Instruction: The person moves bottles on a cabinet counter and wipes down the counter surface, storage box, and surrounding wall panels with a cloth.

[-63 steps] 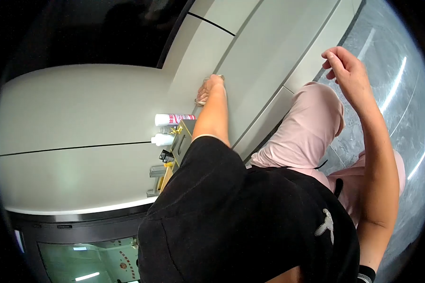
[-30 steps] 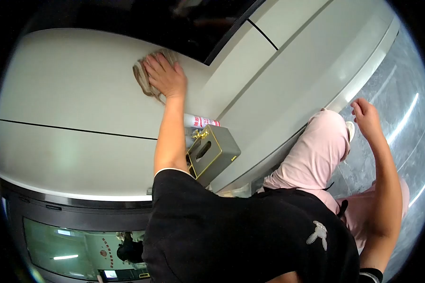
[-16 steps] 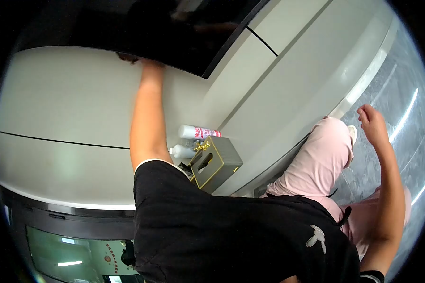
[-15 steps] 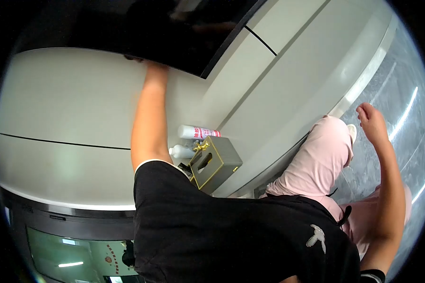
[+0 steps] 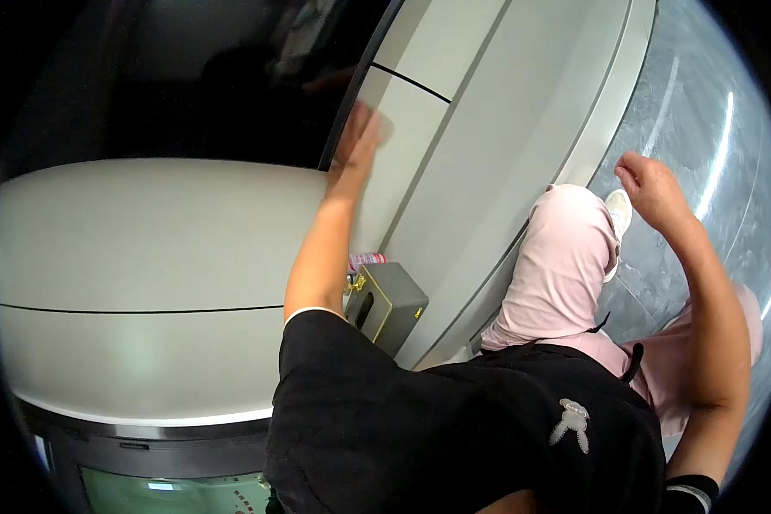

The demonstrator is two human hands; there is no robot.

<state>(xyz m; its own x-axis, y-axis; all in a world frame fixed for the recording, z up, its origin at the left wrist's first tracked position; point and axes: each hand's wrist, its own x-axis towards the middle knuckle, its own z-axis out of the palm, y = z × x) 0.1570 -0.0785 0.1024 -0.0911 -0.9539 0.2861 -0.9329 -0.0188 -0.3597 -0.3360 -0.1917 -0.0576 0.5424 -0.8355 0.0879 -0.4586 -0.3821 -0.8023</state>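
Note:
My left hand (image 5: 359, 137) is at the lower right corner of a large glossy black screen (image 5: 188, 111), against its side edge. It is smeared by motion, so I cannot make out its fingers or anything in them. Below that forearm stands a grey tissue box (image 5: 400, 295) with gold trim, and a white bottle with a pink label (image 5: 367, 259) shows partly behind the arm. Off to the right, my right hand (image 5: 651, 184) hangs over the floor beside my knee. Its fingers are curled in, with nothing visible in them.
A pale grey cabinet surface (image 5: 146, 231) with a dark seam runs under the screen. Its curved edge (image 5: 608, 94) borders the grey shiny floor (image 5: 694, 111). At the bottom left is a dark-framed greenish reflective panel (image 5: 171, 493).
My left hand has come out from behind the screen's lower edge and moved right to its side edge. The view has shifted, and the left arm now covers more of the bottles.

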